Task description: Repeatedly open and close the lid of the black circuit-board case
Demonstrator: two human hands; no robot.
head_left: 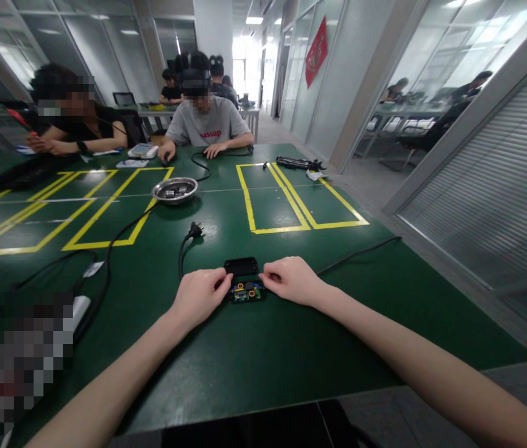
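An opened power adapter (247, 292) lies in front of me, its black lower case holding a circuit board with copper-wound coils and green and blue parts. My left hand (201, 294) is closed, thumb and fingertips pinched at the adapter's left end. At the right end, my right hand (291, 279) has its fingers curled in and fingertips against the case edge. Exactly what each fingertip presses on is hidden. Just beyond the board sits the black case cover (241, 266), hollow side up. A black plug (193, 231) stands on its cord, which runs behind my left hand.
A metal bowl (174, 190) with metal parts sits farther back. A black cable (359, 254) trails right. Yellow tape outlines (277, 231) mark the green table (263, 367). A black tool (299, 163) lies at the far edge. Two people sit across; a pixelated object is lower left.
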